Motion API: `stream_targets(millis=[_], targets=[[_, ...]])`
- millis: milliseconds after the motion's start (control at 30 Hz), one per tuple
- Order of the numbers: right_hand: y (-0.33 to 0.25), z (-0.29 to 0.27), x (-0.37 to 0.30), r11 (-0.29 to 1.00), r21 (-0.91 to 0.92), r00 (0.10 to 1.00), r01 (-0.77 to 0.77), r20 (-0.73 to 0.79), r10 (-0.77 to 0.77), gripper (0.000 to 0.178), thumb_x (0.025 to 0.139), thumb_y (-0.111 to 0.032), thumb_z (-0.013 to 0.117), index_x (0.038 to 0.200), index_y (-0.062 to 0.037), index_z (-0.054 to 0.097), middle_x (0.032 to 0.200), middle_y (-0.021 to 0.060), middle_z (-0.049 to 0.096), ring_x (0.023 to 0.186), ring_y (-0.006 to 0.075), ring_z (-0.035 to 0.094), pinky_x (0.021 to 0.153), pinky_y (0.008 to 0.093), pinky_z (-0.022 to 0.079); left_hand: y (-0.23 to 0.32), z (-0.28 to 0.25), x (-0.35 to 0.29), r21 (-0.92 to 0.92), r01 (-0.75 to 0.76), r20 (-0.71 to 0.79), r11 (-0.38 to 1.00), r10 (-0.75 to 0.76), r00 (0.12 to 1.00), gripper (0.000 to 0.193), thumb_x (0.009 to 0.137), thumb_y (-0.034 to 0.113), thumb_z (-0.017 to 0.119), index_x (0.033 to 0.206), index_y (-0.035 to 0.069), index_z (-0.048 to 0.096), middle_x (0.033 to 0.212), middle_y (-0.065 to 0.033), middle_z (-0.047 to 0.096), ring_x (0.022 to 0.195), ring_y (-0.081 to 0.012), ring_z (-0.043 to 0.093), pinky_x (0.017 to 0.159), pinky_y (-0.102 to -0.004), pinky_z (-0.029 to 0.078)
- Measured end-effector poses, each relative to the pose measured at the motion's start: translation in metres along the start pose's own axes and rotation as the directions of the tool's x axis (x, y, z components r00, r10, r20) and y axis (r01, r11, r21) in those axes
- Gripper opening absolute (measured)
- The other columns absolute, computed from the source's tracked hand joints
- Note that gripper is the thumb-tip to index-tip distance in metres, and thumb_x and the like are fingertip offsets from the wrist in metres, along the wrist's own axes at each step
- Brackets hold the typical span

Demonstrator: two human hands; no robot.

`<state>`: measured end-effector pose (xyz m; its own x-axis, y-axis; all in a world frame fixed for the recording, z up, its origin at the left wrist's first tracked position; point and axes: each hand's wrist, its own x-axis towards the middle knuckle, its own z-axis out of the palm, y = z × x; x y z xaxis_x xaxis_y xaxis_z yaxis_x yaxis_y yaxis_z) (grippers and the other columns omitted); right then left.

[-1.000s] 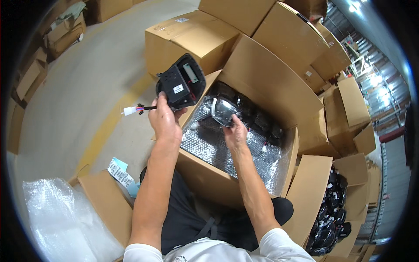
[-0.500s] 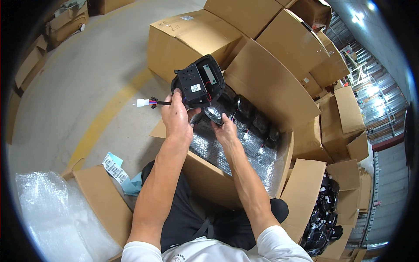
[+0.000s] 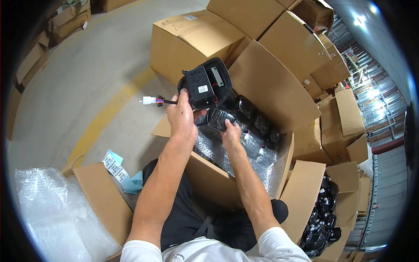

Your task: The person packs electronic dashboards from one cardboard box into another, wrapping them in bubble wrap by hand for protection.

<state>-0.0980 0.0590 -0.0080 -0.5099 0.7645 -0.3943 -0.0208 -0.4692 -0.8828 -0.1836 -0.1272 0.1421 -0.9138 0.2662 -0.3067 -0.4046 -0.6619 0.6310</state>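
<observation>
My left hand (image 3: 182, 118) is closed on a black plastic instrument unit (image 3: 197, 83), raised over the near side of an opened carton (image 3: 214, 177). Its back shows a vented cover, a white label and a small green strip. From its left side runs a short cable ending in a white connector plug (image 3: 149, 100). Just below it, my right hand (image 3: 231, 134) pinches the edge of a glossy black piece (image 3: 219, 118) that looks film-wrapped; its exact kind is unclear. Inside the carton, several wrapped dark units (image 3: 261, 124) lie along the far wall above bubble wrap (image 3: 209, 146).
Bubble wrap sheets (image 3: 52, 209) spill from a carton at the lower left, beside a blue-and-white labelled sheet (image 3: 120, 170). A carton of black parts (image 3: 321, 222) stands at the right. Stacked cartons (image 3: 196, 37) rise behind; a yellow line (image 3: 102, 120) crosses the floor.
Both hands have shifted slightly to the right in the picture with what they hold. The glossy piece in my right hand has turned, showing a broader dark face.
</observation>
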Motion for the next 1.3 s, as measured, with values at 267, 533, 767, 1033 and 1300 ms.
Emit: stream_targets(millis=[267,533,767,1033,1300], targets=[[0.019,0.028,0.001,0.979,-0.192,0.997,-0.072,-0.025,0.068,0.035,0.099,-0.027,0.063,0.11,0.006,0.055,0.106,0.0171,0.065,0.087,0.0261,0.068,0.075,0.0442,0.06,-0.001,-0.004,0.003,0.047,0.004,0.019,0.999,-0.005,1.0,0.028,0.102,0.027,0.049,0.11,0.001,0.059,0.092,-0.0083,0.069,0.071,-0.0155,0.069,0.049,-0.0266,0.057],[-0.015,0.0,-0.007,0.468,-0.875,0.963,0.124,-0.007,-0.269,0.064,0.086,-0.04,0.076,0.12,0.009,0.052,0.116,0.0298,0.064,0.097,0.0333,0.069,0.081,0.0397,0.055,-0.016,0.007,0.003,0.184,0.044,0.061,0.982,-0.056,0.997,0.029,0.102,0.028,0.052,0.105,0.001,0.063,0.086,-0.0088,0.071,0.064,-0.0157,0.068,0.044,-0.0271,0.055],[-0.127,0.007,-0.074,0.813,-0.076,0.555,0.577,0.767,-0.322,0.1,0.075,-0.019,0.087,0.153,0.0045,0.028,0.149,0.0204,0.045,0.143,0.0252,0.037,0.119,0.0402,0.027,-0.02,-0.008,0.009,0.396,0.306,0.242,0.866,-0.419,0.875,0.031,0.097,0.026,0.056,0.09,-0.003,0.066,0.068,-0.0116,0.067,0.05,-0.0185,0.065,0.04,-0.0289,0.054],[-0.148,-0.027,-0.084,0.86,0.066,0.62,0.506,0.666,-0.415,0.059,0.076,-0.024,0.089,0.12,-0.0019,0.057,0.128,0.0112,0.064,0.107,0.0151,0.063,0.095,0.0299,0.051,-0.045,0.011,0.005,0.402,0.574,0.297,0.713,-0.695,0.655,0.035,0.096,0.034,0.056,0.077,0.006,0.063,0.054,-0.0093,0.057,0.041,-0.0227,0.053,0.042,-0.0379,0.046],[-0.104,-0.104,-0.028,0.869,0.495,0.975,-0.015,0.201,-0.097,0.021,0.096,-0.019,0.068,0.078,-0.01,0.061,0.069,0.0016,0.064,0.071,0.0167,0.067,0.082,0.0388,0.06,-0.058,0.024,0.016,0.691,0.43,0.216,0.581,-0.733,0.645,0.056,0.098,0.054,0.054,0.095,0.0,0.064,0.063,-0.0099,0.066,0.044,-0.0152,0.059,0.041,-0.0272,0.046]])
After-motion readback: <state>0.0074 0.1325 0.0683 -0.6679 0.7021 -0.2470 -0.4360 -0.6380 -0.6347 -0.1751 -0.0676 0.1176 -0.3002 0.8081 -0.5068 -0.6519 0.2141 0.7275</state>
